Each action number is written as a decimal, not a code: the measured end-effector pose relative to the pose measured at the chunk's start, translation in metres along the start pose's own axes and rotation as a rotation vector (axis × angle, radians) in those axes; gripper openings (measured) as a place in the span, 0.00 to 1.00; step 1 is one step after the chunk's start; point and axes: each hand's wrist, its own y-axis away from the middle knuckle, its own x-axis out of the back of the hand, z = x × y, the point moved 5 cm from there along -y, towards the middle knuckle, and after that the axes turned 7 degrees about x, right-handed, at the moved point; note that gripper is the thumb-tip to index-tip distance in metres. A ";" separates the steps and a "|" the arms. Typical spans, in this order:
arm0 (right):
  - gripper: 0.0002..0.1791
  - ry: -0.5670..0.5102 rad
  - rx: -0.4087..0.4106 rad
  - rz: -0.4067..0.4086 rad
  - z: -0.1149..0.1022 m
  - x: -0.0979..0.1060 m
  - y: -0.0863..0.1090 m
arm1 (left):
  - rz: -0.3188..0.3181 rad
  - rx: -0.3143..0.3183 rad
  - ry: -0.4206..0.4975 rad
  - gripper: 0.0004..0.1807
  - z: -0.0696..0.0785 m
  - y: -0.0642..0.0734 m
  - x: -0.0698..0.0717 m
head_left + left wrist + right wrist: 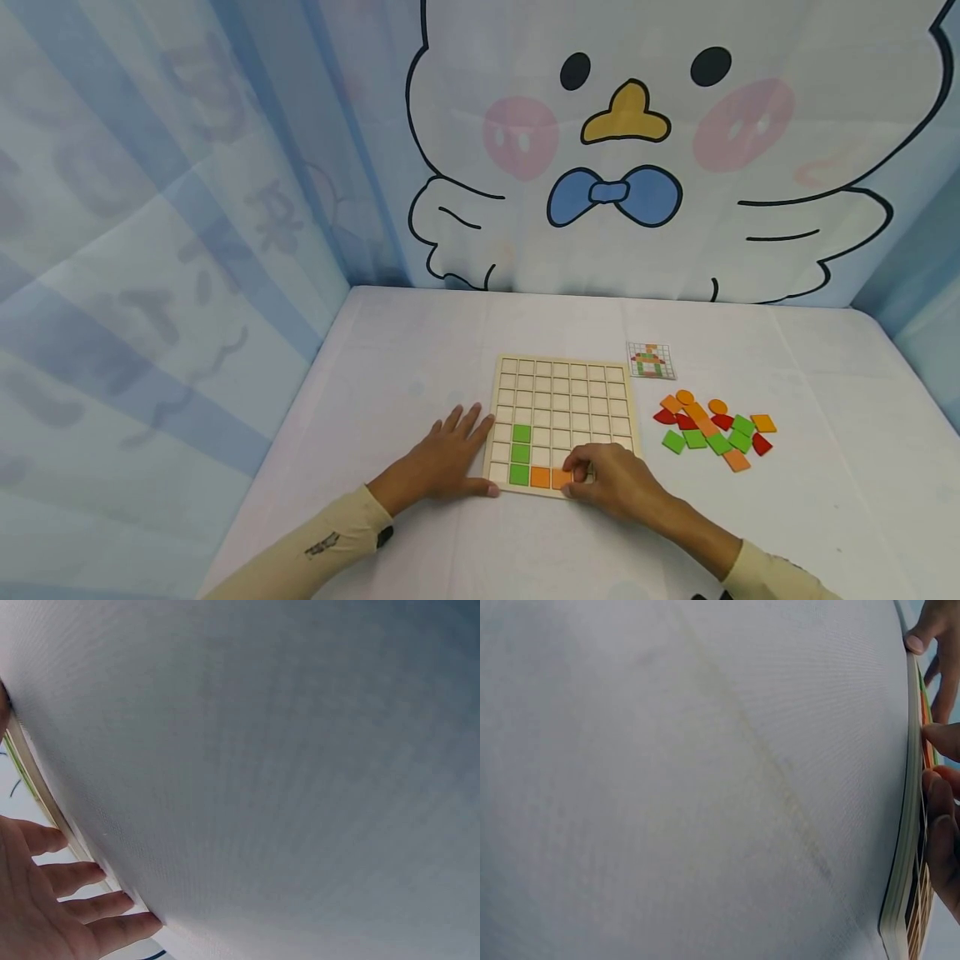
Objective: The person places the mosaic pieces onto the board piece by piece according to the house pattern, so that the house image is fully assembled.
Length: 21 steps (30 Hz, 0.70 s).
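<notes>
A wooden grid board point(558, 417) lies on the white table. Three green square tiles point(521, 453) form a column at its lower left. An orange square tile point(540, 477) sits beside the lowest green one, in the bottom row. My right hand point(615, 482) has thumb and forefinger curled at a second orange square tile point(560, 479), right of the first and partly covered by the fingers. My left hand point(448, 458) rests flat at the board's left edge, fingers spread and thumb by the near corner. In the left wrist view, its fingertips point(124, 900) touch the board's side.
Right of the board lies a loose spread of orange, green and red tiles point(717, 442), some overlapping. A small pattern card point(651, 361) with a coloured grid figure lies by the board's far right corner. A cartoon-printed curtain point(630, 250) hangs behind the table.
</notes>
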 end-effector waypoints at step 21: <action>0.15 -0.164 0.130 -0.081 0.012 0.018 0.005 | -0.003 0.005 0.001 0.59 -0.001 -0.001 -0.002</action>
